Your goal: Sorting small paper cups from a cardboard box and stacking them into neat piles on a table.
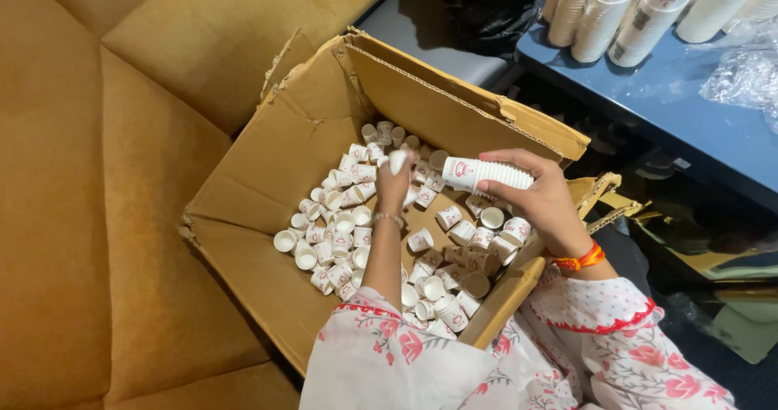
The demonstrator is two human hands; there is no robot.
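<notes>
Fingers of my left hand (395, 185) pinch single paper cup (398, 160); right hand (541, 202) wraps nested cup stack (486, 175). Risk: stack held at one end only, may sag apart over cardboard box (267, 175).

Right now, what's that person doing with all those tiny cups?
A person reaches into a cardboard box full of loose small paper cups. The left hand holds one cup down in the box. The right hand holds a nested stack of cups sideways above it. Taller cup stacks lie on a blue table nearby.
</notes>
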